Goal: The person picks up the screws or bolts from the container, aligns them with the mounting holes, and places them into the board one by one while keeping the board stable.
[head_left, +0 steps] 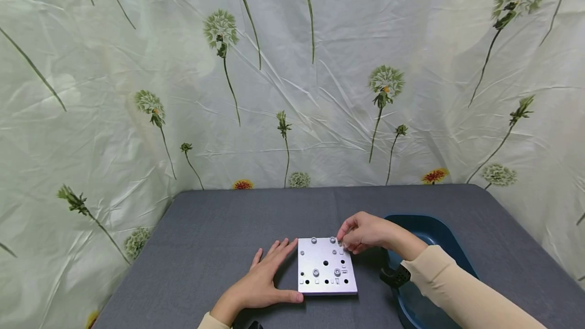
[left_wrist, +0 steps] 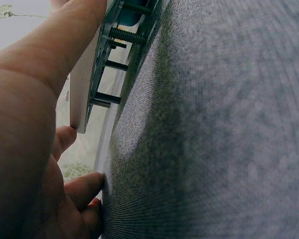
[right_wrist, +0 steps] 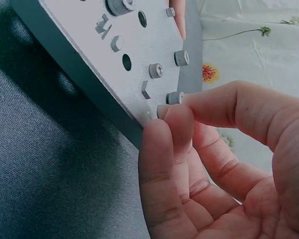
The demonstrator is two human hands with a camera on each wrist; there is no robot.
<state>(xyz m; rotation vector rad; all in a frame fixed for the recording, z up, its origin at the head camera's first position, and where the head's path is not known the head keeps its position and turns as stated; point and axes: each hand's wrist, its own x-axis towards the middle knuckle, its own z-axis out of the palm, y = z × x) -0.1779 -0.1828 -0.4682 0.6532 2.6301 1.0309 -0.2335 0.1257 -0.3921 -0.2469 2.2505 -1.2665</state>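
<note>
Right hand (head_left: 365,231) pinching small bolt (right_wrist: 162,111) at far right corner of metal plate (head_left: 313,259), fingertips partly hiding it. Left hand (head_left: 262,286) spreading fingers straight, index and thumb touching plate's left corners. Plate lying level over grey tabletop (head_left: 228,227), left of blue tray (head_left: 445,240), bolt shanks (left_wrist: 127,36) jutting underneath. Step in hand seemingly setting or turning corner bolt; next move probably calling for fine fingertip twisting, left hand bracing plate.
</note>
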